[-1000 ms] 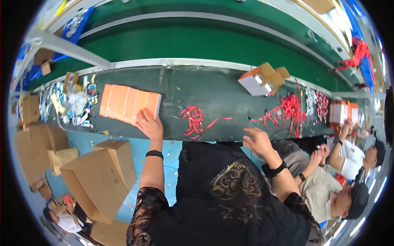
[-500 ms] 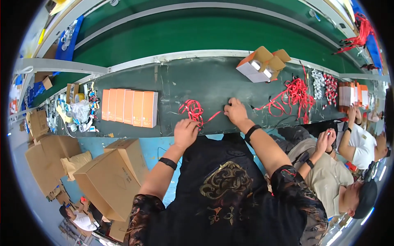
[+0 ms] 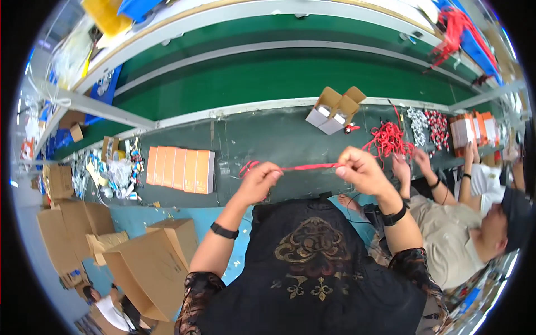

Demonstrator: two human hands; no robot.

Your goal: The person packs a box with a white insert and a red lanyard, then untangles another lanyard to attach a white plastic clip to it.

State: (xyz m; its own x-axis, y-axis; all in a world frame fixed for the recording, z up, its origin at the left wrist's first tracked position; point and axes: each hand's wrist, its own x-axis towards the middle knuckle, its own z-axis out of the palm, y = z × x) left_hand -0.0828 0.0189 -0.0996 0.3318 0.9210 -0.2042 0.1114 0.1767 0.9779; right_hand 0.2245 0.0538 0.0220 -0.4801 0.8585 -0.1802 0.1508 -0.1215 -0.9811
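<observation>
A flat red strap [image 3: 310,166] is stretched almost level above the near part of the bench. My left hand [image 3: 259,183] is closed on it at one side, and a loop of red shows just behind those fingers. At the other side my right hand [image 3: 362,169] pinches the strap between thumb and fingers. Further right lies a tangled pile of red straps [image 3: 389,138]. Beyond my hands stand open cartons [image 3: 329,118] with flaps up and white items inside. A row of orange boxes [image 3: 181,170] stands left of my left hand.
Silver-white small parts [image 3: 417,127] and red-and-white ones [image 3: 437,130] are heaped at the right. A co-worker's hands [image 3: 410,166] are by the red pile. Mixed small items and plastic bags [image 3: 120,170] crowd the left end. Large cardboard boxes [image 3: 148,273] stand on the floor.
My right hand has lifted and moved right, drawing the red strap out from the small bundle by my left hand. The neighbour's hands have moved to the red pile. The view has tilted upward.
</observation>
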